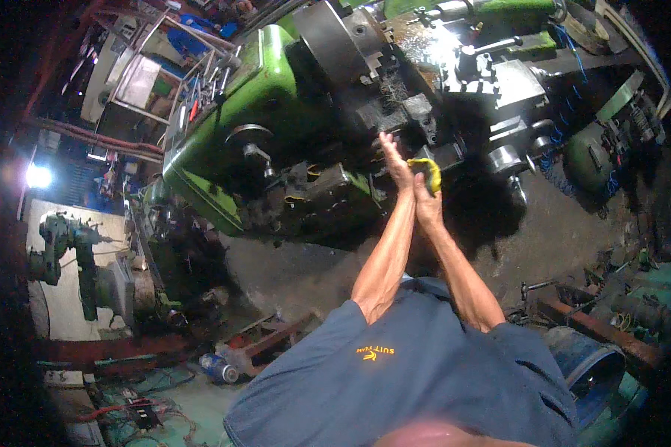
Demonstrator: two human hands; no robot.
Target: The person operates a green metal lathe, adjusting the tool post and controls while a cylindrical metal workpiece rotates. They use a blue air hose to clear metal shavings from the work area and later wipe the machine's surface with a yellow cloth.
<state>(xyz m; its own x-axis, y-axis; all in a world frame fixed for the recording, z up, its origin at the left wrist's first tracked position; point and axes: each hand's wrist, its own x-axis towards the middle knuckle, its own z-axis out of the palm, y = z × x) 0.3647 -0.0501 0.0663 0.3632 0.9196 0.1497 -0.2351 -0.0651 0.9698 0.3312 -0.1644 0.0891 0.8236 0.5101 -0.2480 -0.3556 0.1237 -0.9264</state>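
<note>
My left hand (399, 168) stretches out in front of the lathe carriage, its fingers straight and pointing away from me. Beside it, with the wrists close together, my right hand (428, 203) is closed at a small black thing with a yellow edge (435, 179). Its kind is not clear, and my fingers partly hide it. Beyond my fingertips is the dark metal tool holder block (419, 109) of the green lathe. The large grey chuck (329, 43) sits farther off, up and to the left.
The green lathe headstock (268, 82) fills the upper left, with a handwheel (249, 138) on its front. Dark items with yellow edges (317, 186) lie left of my hands. Carriage handles (508, 160) stick out at right. A blue drum (589, 369) stands at lower right.
</note>
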